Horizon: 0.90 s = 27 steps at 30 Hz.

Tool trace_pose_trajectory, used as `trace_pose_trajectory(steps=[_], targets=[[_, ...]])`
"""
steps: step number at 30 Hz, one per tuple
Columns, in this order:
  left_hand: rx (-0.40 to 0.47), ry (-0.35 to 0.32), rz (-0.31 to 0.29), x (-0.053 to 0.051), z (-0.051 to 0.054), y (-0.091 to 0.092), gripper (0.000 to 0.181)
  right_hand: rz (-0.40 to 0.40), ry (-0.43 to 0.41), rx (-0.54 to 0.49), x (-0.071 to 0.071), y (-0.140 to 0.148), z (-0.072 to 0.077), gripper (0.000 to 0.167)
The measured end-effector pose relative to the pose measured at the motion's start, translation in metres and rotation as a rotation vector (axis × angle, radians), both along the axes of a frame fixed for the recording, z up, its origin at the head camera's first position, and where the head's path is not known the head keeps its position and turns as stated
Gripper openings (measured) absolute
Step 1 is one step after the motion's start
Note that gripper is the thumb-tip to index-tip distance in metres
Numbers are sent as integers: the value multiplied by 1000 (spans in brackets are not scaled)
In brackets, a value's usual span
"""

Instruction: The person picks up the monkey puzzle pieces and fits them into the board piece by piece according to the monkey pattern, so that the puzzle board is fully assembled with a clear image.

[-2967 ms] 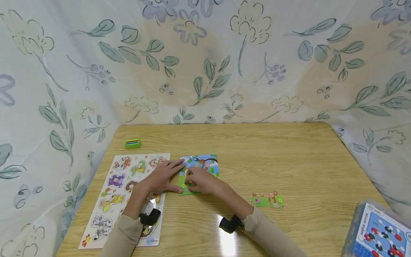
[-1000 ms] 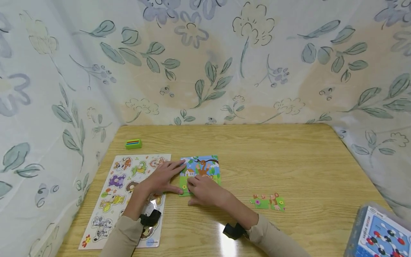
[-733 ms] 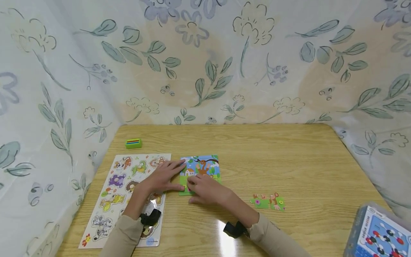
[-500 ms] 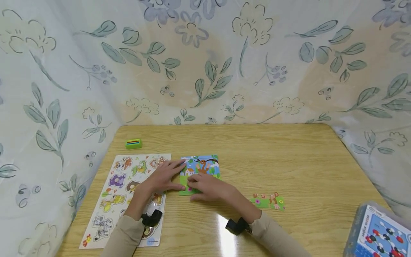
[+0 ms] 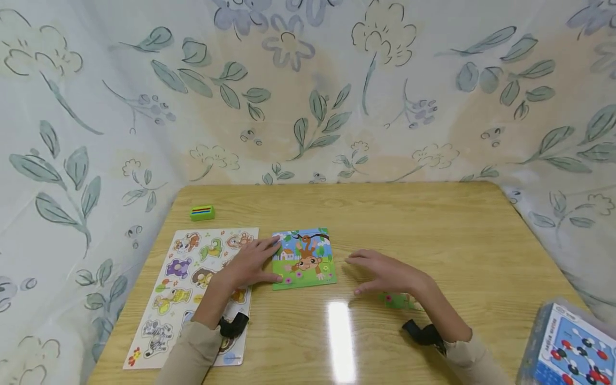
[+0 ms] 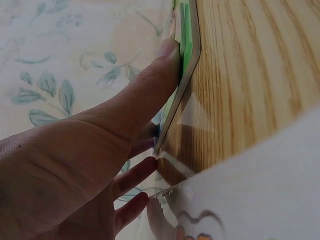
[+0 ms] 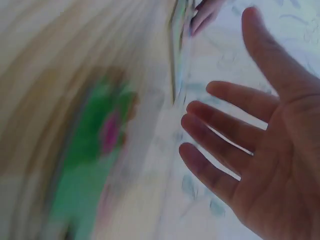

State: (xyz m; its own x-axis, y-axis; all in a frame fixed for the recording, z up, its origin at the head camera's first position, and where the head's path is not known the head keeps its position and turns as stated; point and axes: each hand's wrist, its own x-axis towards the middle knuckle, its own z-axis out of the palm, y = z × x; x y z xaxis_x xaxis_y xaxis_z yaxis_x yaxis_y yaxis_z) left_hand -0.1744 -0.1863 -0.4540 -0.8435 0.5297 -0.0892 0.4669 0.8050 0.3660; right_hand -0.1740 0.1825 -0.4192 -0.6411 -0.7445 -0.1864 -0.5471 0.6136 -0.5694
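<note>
A jigsaw puzzle (image 5: 300, 259) of a monkey hanging from a branch lies flat in its frame on the table. At its left edge rests my left hand (image 5: 252, 264), thumb and fingers spread; the thumb (image 6: 155, 75) touches the puzzle's edge in the left wrist view. My right hand (image 5: 387, 272) hovers to the right of the puzzle with fingers extended and nothing in them. Under it lie loose puzzle pieces (image 5: 394, 300), partly hidden by the hand. In the right wrist view a green piece (image 7: 90, 155) with a pink flower appears blurred.
A white animal peg puzzle board (image 5: 161, 305) lies at the left, partly under my left forearm. Behind it sits a small green box (image 5: 202, 213) with coloured stripes. A molecule-model box (image 5: 572, 347) stands at the front right. Patterned cloth surrounds the table.
My right hand has left the puzzle and moved right, over the loose pieces. The monkey picture's lower part is now uncovered. My left hand has stayed at the puzzle's left edge.
</note>
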Motion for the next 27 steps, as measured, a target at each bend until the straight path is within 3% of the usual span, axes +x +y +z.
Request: trace_pose_trajectory(steps=[5, 9, 18, 27], targets=[[-6, -22, 6, -2, 0, 0, 89, -45, -41, 35, 9, 36, -4, 88], [-15, -1, -5, -1, -2, -1, 90, -77, -65, 53, 20, 52, -8, 89], [-61, 48, -16, 6, -5, -3, 89, -78, -23, 10, 32, 59, -16, 50], [-44, 81, -15, 4, -6, 0, 96, -89, 79, 58, 30, 58, -15, 39]])
